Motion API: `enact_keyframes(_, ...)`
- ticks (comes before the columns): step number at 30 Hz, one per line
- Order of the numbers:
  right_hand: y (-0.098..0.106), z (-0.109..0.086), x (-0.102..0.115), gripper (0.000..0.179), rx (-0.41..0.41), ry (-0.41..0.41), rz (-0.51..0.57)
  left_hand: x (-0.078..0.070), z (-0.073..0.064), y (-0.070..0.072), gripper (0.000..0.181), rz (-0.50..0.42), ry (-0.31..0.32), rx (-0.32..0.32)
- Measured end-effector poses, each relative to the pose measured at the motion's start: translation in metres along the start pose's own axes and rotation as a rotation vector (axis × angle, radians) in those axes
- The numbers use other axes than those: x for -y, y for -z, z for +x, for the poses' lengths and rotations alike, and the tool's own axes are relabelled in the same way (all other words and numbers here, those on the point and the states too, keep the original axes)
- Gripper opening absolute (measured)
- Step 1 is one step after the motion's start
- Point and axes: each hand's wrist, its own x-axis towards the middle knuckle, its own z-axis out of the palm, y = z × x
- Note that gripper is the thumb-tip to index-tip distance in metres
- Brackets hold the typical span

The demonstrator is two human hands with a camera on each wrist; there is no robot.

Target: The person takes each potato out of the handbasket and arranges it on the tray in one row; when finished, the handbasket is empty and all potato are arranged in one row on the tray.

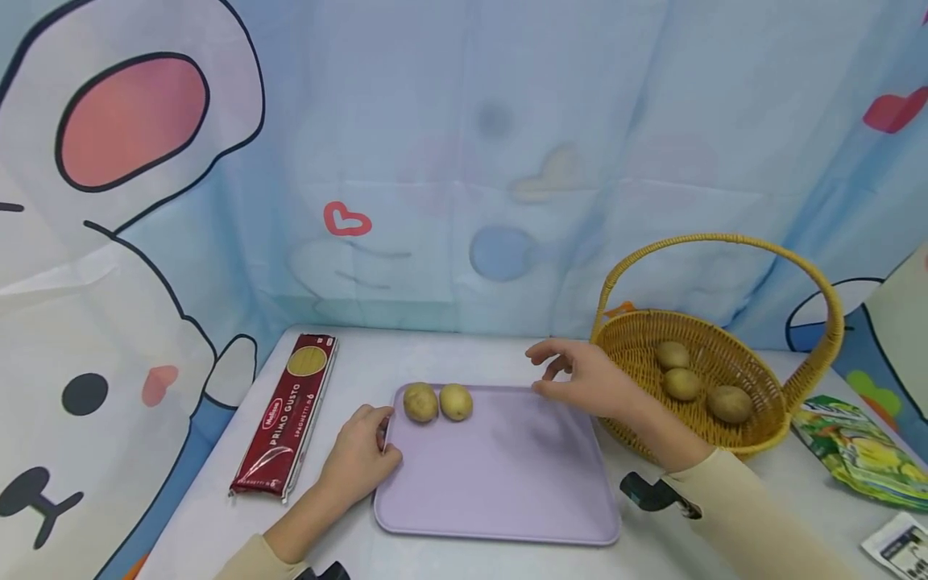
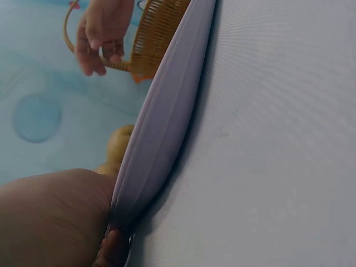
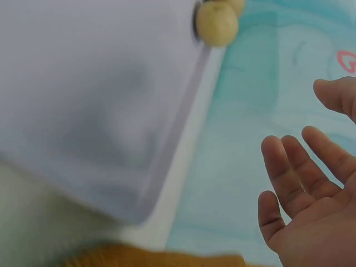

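Note:
A lilac tray (image 1: 500,475) lies on the white table, with two potatoes (image 1: 420,402) side by side at its far left corner. My left hand (image 1: 358,459) grips the tray's left edge, and the left wrist view shows a fingertip low against the rim (image 2: 161,122). Over the tray's far right part hovers my right hand (image 1: 580,374), its fingers loosely bent and nothing held. The right wrist view shows that hand (image 3: 317,206) with thumb and fingers spread apart. Beside it stands a wicker basket (image 1: 623,342) with a tall handle, three potatoes (image 1: 681,384) inside.
A red spaghetti pack (image 1: 286,419) lies left of the tray. To the right of the basket are a green and yellow packet (image 1: 863,447) and a small white packet (image 1: 899,544). A printed blue curtain (image 1: 435,161) hangs behind the table.

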Motion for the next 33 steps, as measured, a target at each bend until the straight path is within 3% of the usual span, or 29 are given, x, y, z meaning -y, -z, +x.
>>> enact_keyframes(9, 0.049, -0.009, -0.013, 0.039, -0.019, -0.065, -0.056, 0.001, 0.002, 0.000, 0.050, -0.005, -0.008, -0.004)
enact_keyframes(15, 0.076, -0.013, -0.031, 0.043, -0.023, -0.155, -0.097, 0.001, 0.002, 0.001, 0.049, -0.003, -0.011, -0.001)
enact_keyframes(26, 0.116, -0.011, -0.074, 0.051, -0.048, -0.197, -0.145, 0.003, 0.001, 0.001, 0.051, -0.017, 0.015, 0.013)
enact_keyframes(33, 0.128, -0.015, -0.106, 0.054, -0.064, -0.278, -0.200, 0.004, 0.002, 0.001, 0.052, -0.029, 0.024, 0.023)
